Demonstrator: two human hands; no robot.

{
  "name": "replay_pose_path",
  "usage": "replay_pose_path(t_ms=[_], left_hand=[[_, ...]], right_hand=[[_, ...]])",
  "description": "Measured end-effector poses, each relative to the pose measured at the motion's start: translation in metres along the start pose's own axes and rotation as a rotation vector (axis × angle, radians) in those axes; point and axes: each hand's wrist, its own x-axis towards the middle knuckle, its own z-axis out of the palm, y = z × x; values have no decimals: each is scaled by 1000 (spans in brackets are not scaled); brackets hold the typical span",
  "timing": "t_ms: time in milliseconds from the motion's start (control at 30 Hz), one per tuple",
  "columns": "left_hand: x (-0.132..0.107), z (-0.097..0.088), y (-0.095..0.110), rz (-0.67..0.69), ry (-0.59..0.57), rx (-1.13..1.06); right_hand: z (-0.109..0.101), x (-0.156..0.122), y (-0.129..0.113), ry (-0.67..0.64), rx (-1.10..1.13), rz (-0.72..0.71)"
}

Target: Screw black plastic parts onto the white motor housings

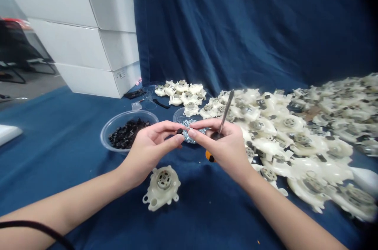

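My left hand (152,143) pinches a small black part (180,131) between thumb and fingertips. Close by, my right hand (227,145) has its thumb and forefinger together on a tiny silvery piece that looks like a screw, partly hidden by the fingers. A screwdriver is also tucked in my right hand, its metal shaft (226,111) pointing up and its orange and black handle (210,156) showing below the palm. Beneath my hands, a cream plastic housing with a round motor (162,189) lies on the blue cloth (195,218).
A clear bowl (104,134) of black parts stands left, and a clear dish (176,116) of silvery screws sits behind my fingertips. Many cream housings (274,147) are heaped on the right, with a smaller group (180,92) at the back. White boxes (88,78) are stacked back left.
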Motion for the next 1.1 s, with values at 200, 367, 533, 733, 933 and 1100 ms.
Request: replay_pose_path(t_ms=[200,367,533,733,933,1100], left_hand=[[-2,-2,9,138,102,106],[-2,-6,13,183,61,231],[-1,-6,14,215,46,254],[-1,-6,14,265,1,258],[-3,-6,14,284,-8,274],[-4,-7,13,289,-1,256]], right_hand=[[3,-4,-3,-29,19,-108],[7,-5,2,8,-21,-84],[9,-7,6,24,-11,-152],[10,-9,5,39,-35,-201],[11,-8,8,65,-27,-234],[13,-9,7,57,20,-241]])
